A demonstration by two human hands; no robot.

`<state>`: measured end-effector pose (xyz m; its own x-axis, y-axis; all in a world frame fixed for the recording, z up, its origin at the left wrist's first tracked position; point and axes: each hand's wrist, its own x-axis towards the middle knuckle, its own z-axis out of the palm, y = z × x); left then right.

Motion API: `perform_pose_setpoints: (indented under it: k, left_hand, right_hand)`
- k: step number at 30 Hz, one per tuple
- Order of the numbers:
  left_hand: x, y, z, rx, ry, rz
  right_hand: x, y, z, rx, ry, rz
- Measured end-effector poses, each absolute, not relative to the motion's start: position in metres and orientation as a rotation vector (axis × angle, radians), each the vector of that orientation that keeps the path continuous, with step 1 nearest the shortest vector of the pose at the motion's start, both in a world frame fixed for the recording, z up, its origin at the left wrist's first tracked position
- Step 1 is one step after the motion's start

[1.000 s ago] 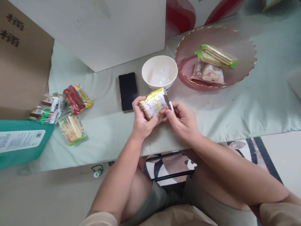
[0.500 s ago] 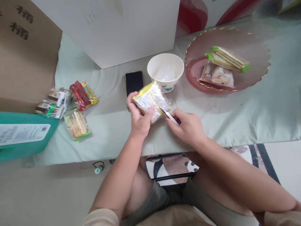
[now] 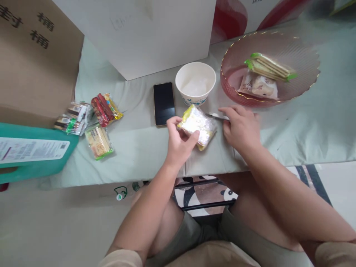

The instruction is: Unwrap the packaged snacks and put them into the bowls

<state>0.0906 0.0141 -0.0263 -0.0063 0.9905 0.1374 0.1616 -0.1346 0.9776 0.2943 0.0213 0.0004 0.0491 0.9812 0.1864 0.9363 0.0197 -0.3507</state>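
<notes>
My left hand (image 3: 183,142) is closed around a yellow-and-silver snack packet (image 3: 198,126), thumb on top and fingers along its left side. The wrapper is shiny and crinkled, and what is inside cannot be made out. To the right of the packet, my right hand (image 3: 240,126) has its fingers on the pale handle of a small knife (image 3: 218,116). The knife lies low over the cloth, its dark blade pointing left towards the packet. Just behind the packet stands a white paper bowl (image 3: 196,100), with a black phone (image 3: 164,104) to its left.
A pink ribbed bowl (image 3: 230,89) with wrapped snacks stands at the back right. Several snack packets (image 3: 100,141) lie at the left by a green container (image 3: 36,168) and a cardboard box (image 3: 41,81). A white box (image 3: 155,44) stands behind the phone.
My right hand has drawn the knife away from the packet, right and back, down towards the cloth. The packet in my left hand has shifted right, uncovering the phone.
</notes>
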Motion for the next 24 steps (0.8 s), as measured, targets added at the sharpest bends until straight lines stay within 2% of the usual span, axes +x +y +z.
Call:
perform_pose_setpoints:
  k: [4,8,11,15,20,24]
  left_hand:
    - [0.082,0.005,-0.020,1.795,1.444,1.213]
    - [0.067,0.010,-0.017,2.124,1.206,1.040]
    - [0.062,0.014,-0.018,2.244,1.118,0.874]
    - [0.060,0.018,-0.018,2.266,1.107,0.849]
    - [0.064,0.022,-0.012,2.087,1.070,1.054]
    - [0.068,0.025,-0.005,1.400,1.264,1.332]
  right_hand:
    - [0.292,0.017,0.000,-1.626,-1.931,0.271]
    - [0.284,0.015,-0.004,-1.385,-2.037,0.427]
    - [0.284,0.018,-0.008,-1.373,-2.039,0.411]
    - [0.294,0.020,-0.008,-1.275,-1.992,0.344]
    - [0.305,0.017,-0.002,-1.179,-1.874,0.387]
    - [0.310,0.016,0.005,-1.399,-1.862,0.459]
